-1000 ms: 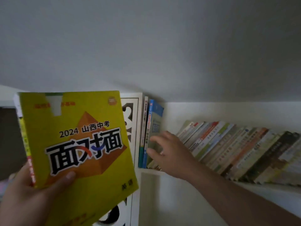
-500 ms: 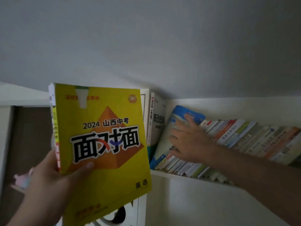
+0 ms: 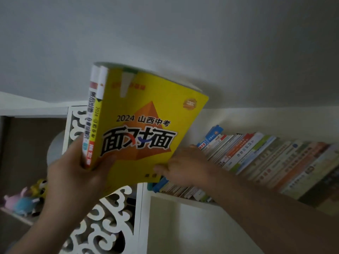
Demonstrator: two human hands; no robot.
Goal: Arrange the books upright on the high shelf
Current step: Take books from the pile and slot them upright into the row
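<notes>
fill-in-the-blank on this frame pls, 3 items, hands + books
1. The left hand holds two books by their spines, and the front book has a ______ cover.
2. The row of books on the high shelf is not upright; it leans toward the ______.
3. The right hand rests on the ______ end of that row.

Missing words: yellow; right; left

Left hand [image 3: 73, 178]: at seven o'clock, grips the yellow book [image 3: 146, 129] and a second book [image 3: 87, 125] together by their spines.
Right hand [image 3: 183, 167]: rests on the leaning books [image 3: 266, 158] at three o'clock; grip seemingly loose.
Shelf [image 3: 183, 197]: beneath them.
</notes>
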